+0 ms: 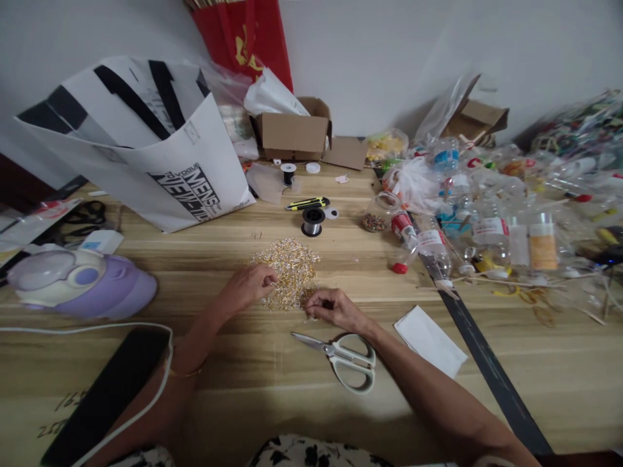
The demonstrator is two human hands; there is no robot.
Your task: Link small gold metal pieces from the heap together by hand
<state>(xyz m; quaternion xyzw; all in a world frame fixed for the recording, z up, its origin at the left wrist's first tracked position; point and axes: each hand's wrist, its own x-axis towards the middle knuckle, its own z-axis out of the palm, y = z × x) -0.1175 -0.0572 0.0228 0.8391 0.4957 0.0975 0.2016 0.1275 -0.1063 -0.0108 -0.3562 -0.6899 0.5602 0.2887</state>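
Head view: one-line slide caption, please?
Both hands, left hand and right hand, pick at a pile of gold beads; scissors nearby.

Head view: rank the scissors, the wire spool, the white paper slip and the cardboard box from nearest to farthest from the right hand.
1. Scissors, just below the right hand, toward the person.
2. White paper slip, to its right on the table.
3. Wire spool, beyond the pile of gold beads.
4. Cardboard box, at the back by the wall.
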